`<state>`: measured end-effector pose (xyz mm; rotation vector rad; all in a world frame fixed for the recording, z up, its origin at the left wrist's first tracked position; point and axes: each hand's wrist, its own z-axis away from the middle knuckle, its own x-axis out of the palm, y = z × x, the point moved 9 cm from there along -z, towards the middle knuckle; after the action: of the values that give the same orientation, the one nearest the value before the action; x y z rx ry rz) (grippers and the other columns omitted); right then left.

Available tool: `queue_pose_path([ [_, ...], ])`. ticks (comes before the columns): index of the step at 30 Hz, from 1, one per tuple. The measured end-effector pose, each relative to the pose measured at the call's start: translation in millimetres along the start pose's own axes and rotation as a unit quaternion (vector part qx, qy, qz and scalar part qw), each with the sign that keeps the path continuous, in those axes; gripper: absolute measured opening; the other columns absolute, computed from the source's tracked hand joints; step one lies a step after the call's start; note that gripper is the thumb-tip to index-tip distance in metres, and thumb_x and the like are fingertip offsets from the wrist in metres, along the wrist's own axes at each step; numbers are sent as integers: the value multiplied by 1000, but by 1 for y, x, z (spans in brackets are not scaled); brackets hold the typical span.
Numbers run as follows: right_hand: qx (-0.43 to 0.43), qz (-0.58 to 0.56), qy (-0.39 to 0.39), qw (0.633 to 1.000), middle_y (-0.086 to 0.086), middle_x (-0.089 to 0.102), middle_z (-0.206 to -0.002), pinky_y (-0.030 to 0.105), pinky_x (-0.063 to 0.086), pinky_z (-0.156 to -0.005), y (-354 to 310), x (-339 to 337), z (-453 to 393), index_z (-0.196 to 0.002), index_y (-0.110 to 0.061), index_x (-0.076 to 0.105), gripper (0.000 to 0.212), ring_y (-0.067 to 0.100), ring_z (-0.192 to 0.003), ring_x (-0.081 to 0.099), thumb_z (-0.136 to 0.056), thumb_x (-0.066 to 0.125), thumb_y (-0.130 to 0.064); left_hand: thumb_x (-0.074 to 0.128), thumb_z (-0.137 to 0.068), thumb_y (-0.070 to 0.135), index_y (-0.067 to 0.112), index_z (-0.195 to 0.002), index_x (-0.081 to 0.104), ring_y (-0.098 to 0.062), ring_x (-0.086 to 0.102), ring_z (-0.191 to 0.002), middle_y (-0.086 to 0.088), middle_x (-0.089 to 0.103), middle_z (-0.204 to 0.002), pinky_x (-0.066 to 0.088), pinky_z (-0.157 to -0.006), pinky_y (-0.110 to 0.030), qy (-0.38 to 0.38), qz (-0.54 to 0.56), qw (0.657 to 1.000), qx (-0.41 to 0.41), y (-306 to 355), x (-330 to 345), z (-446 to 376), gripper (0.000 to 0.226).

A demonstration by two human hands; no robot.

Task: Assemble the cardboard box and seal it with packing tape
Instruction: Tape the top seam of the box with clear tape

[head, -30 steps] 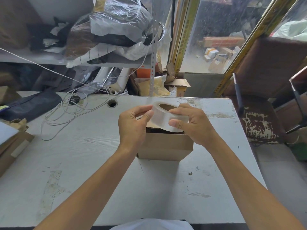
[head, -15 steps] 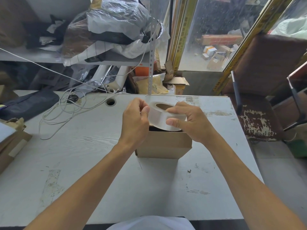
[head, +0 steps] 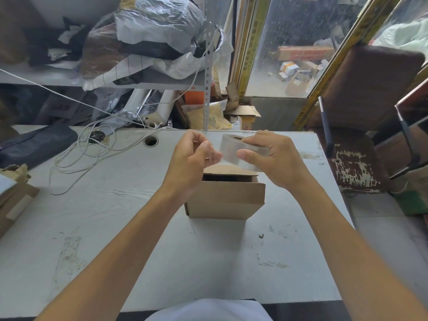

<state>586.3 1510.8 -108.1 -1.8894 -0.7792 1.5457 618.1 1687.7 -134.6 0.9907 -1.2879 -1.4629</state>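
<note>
Standing formed at 12 o'clock, my cardboard box (head: 225,200) gapes untaped; right hand (head: 275,158) clamps tape roll (head: 234,151), left hand (head: 194,156) pinches its end.

A worn white table (head: 97,239) is filling the foreground, its paint scuffed and a round cable hole (head: 150,142) showing near the far edge. White cords (head: 92,151) are lying looped across its left side. Behind it, a metal shelf (head: 69,78) is carrying crumpled plastic bags (head: 159,22). Daylight is coming through a dusty glass pane (head: 298,42) framed in yellow. A brown chair (head: 361,121) with peeling upholstery is standing at the right.
</note>
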Motion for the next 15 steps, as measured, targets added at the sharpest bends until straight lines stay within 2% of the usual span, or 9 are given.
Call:
queue_pose_path([
  [1, -7, 13, -2, 1000, -27, 56, -89, 21, 53, -70, -5, -2, 0, -117, -16, 72, 36, 8, -93, 58, -87, 71, -36, 55, -100, 4, 10, -98, 53, -21, 69, -85, -7, 59, -87, 59, -89, -37, -9, 49, 999, -17, -2, -1, -1, 6],
  [3, -18, 31, -13, 999, -27, 56, -88, 17, 52, -68, -13, -4, 1, -116, -16, 73, 34, 6, -88, 59, -89, 69, -36, 65, -93, 0, 9, -112, 55, -20, 66, -83, -3, 58, -81, 59, -86, -36, -20, 90, 995, -34, -6, -3, -1, 24],
  [5, -27, 52, -33, 998, -18, 61, -91, 16, 50, -70, -19, -2, 1, -114, -16, 73, 32, 5, -85, 58, -90, 67, -37, 69, -88, -4, 7, -119, 59, -14, 65, -77, 1, 57, -72, 59, -79, -31, -15, 57, 998, -31, -7, -7, -3, 34],
  [7, -30, 73, -53, 995, -8, 65, -96, 17, 49, -71, -20, 2, 1, -113, -15, 74, 33, 6, -83, 58, -91, 66, -39, 71, -87, -3, 6, -107, 68, -11, 64, -72, 2, 56, -70, 58, -77, -30, -16, 8, 999, -27, -3, -10, -4, 22],
  [9, -28, 99, -62, 993, -4, 69, -97, 26, 54, -72, -19, 4, -1, -111, -16, 75, 37, 10, -82, 59, -89, 65, -45, 72, -86, -3, 5, -99, 71, -14, 67, -71, -4, 59, -70, 59, -75, -31, -16, -1, 999, -35, -2, -15, -4, 15],
  [12, -14, 112, -64, 991, -6, 69, -88, 39, 56, -71, -14, 2, -3, -103, -18, 77, 45, 13, -78, 62, -83, 65, -57, 72, -84, -6, 2, -98, 70, -19, 71, -69, -9, 63, -67, 60, -70, -30, -22, 9, 999, -48, 0, -18, -2, 17],
  [15, -9, 157, -65, 985, -6, 68, -80, 36, 56, -66, -12, 2, -5, -94, -21, 75, 58, 14, -72, 61, -74, 62, -74, 71, -84, -7, 3, -97, 71, -19, 72, -68, -5, 66, -61, 60, -69, -29, -32, 20, 997, -61, 3, -23, 0, 16],
])
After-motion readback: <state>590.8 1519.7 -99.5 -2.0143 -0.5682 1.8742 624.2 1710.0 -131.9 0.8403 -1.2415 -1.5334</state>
